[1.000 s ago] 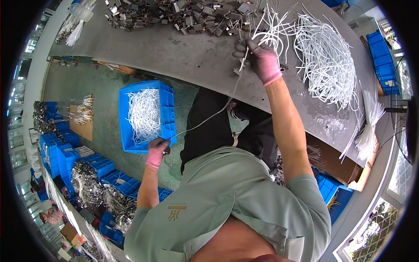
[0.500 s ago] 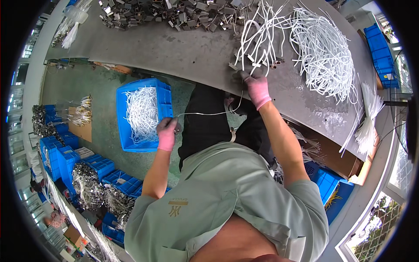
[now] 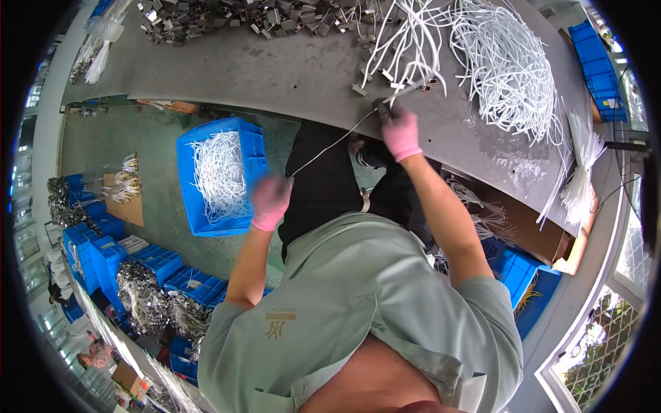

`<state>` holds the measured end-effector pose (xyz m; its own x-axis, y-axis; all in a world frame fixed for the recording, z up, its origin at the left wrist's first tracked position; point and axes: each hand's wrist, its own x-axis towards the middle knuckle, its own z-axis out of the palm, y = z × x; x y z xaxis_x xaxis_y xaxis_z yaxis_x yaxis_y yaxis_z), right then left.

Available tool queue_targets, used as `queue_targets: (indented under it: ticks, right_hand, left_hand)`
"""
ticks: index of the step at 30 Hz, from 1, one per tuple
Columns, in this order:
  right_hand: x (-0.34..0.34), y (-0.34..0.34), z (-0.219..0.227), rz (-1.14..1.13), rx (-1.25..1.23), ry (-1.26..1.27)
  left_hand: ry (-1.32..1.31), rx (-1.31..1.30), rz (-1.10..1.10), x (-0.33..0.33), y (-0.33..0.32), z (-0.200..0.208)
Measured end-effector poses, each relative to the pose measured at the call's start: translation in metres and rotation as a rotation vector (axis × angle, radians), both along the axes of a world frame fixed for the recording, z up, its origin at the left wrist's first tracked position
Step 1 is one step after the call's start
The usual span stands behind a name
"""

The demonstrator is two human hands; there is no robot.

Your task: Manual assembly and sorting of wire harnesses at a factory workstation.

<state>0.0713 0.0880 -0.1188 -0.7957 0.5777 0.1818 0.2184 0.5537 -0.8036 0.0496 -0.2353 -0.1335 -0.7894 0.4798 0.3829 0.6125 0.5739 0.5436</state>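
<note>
A thin pale wire (image 3: 330,146) runs nearly straight between my two hands, over my lap in front of the table edge. My left hand (image 3: 270,198), in a pink glove with dark fingers, is closed at the wire's lower end; motion smears its fingertips. At the table's edge my right hand (image 3: 399,132), gloved alike, pinches the wire's upper end. A white tube (image 3: 407,91) sticks out by its fingertips. Just beyond it lie small metal clips (image 3: 359,89) and a loose bunch of white tubes (image 3: 413,34).
A large heap of white tubes (image 3: 506,69) covers the table's right part. Many small metal pieces (image 3: 241,17) lie along its far side. A blue crate (image 3: 258,155) of white tubes stands left of my legs. More blue bins (image 3: 107,258) line the floor at left.
The wire, slack and bent before, is now drawn nearly straight. My left hand has come slightly right and up. A white tube now shows at my right fingertips.
</note>
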Motion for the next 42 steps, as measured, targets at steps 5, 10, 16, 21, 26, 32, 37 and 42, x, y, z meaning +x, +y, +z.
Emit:
queue_targets:
  ticks: [5,10,16,21,26,32,37,42]
  right_hand:
    - [-0.007,0.012,0.027,-0.062,-1.072,0.089]
    - [-0.012,0.013,0.034,0.066,-1.138,0.023]
    - [-0.020,0.019,0.066,0.304,-0.779,0.116]
    - [-0.026,0.013,0.085,0.249,-0.629,0.027]
    - [-0.023,-0.010,0.104,0.194,-0.901,0.150]
    - [-0.031,0.013,0.121,0.121,-0.800,0.191]
    - [-0.033,0.037,0.115,0.074,-0.682,0.108]
    - [-0.048,0.149,0.084,0.031,0.026,0.123]
  left_hand:
    - [0.063,-0.016,0.030,0.004,-0.004,-0.010]
    - [-0.050,0.175,0.021,-0.011,0.021,0.016]
    - [-0.269,0.144,0.010,-0.027,0.057,0.045]
    - [-0.794,0.448,-0.031,-0.044,0.093,0.079]
    - [-0.977,0.628,-0.120,-0.061,0.130,0.090]
    - [-0.980,0.625,-0.138,-0.087,0.183,0.077]
    - [-1.151,0.738,-0.207,-0.078,0.221,0.107]
    - [-0.413,0.176,-0.343,-0.110,0.241,0.078]
